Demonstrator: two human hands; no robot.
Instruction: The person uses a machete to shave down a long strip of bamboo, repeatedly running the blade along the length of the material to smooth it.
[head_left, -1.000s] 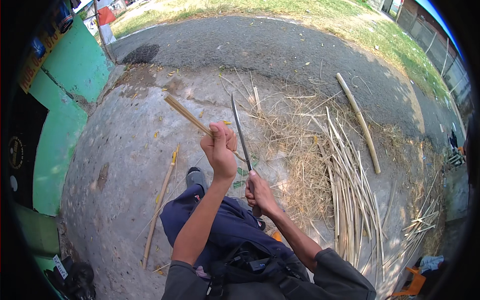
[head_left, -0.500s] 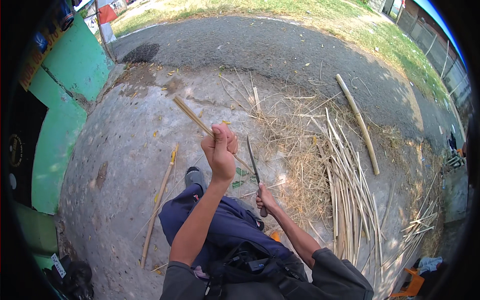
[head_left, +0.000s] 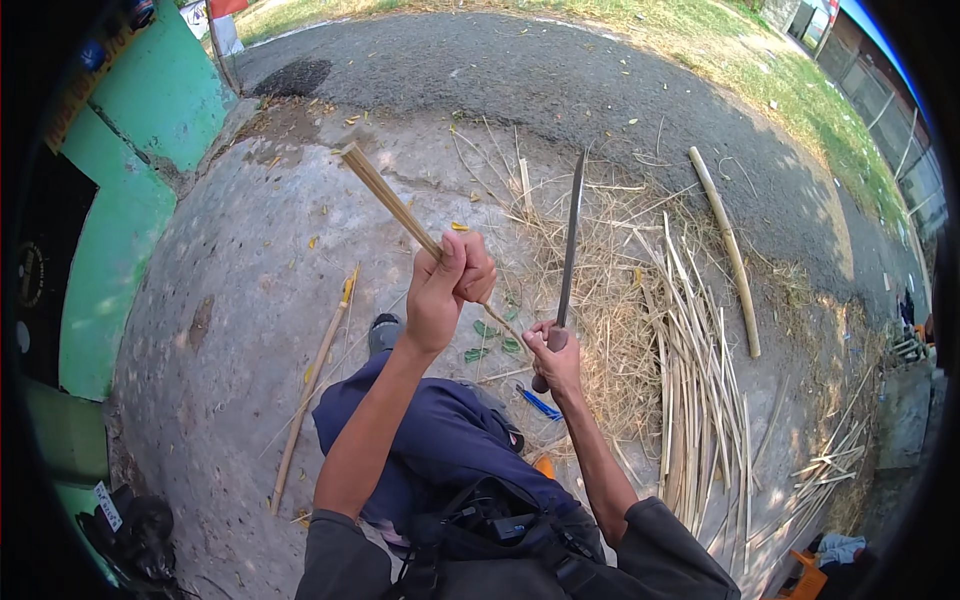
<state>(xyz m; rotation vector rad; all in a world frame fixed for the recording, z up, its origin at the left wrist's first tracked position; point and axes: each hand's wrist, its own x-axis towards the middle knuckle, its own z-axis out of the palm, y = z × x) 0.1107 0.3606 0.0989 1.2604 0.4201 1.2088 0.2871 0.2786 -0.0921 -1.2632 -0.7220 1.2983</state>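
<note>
My left hand (head_left: 450,288) is raised in front of me, its fingers closed around a bamboo stick (head_left: 390,202). The thick end points up and to the far left, and the thinner end comes out below the fist toward my right hand. In my right hand (head_left: 557,362) is the brown handle of a long knife (head_left: 572,240), its dark blade pointing up and away from me. The right thumb and fingertips are beside the thin end of the stick; whether they pinch it I cannot tell. Split bamboo strips (head_left: 700,390) lie in a pile to the right.
Pale shavings (head_left: 610,330) cover the ground ahead and right. A bamboo pole (head_left: 725,250) lies beyond the strips, and another stick (head_left: 315,385) lies to the left. A slim blue object (head_left: 540,403) and green leaves (head_left: 478,354) are near my feet. A green wall (head_left: 125,250) stands at left.
My right hand has come up and closer to the left, turning the knife blade more upright and higher. The left hand has shifted slightly right, still around the stick. The blue object now shows.
</note>
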